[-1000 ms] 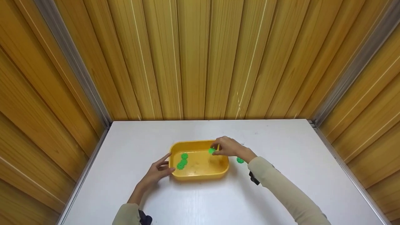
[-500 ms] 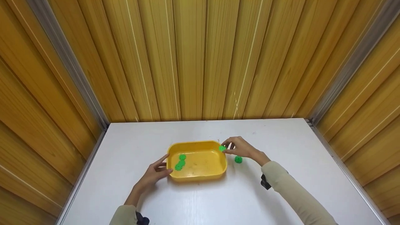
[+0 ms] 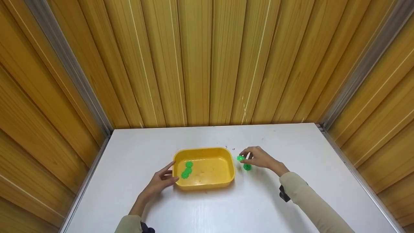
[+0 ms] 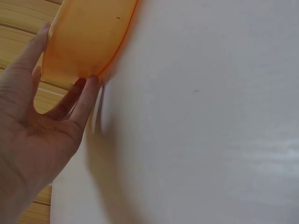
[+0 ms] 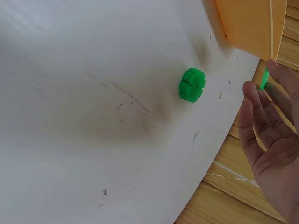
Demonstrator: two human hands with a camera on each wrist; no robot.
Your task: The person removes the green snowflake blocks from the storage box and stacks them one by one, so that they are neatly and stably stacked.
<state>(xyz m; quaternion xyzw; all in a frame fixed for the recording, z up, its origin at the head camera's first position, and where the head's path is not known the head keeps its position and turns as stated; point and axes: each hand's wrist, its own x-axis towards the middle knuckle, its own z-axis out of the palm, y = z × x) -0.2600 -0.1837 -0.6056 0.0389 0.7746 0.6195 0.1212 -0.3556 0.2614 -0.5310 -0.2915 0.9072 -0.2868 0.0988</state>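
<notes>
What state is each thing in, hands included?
Yellow tray: upright on the white table
Green discs in the tray: lying at its left end
Held green disc: pinched above the table
Green stack: on table, right of tray
Left hand: touching tray's left end
Right hand: pinching that disc

Head view: from above, forward and down across the white table. Wrist views: close-up, tilted; all three share the yellow tub.

Yellow tray, bright green discs, white table, yellow-brown wood-grain panels, beige sleeves, grey posts
</notes>
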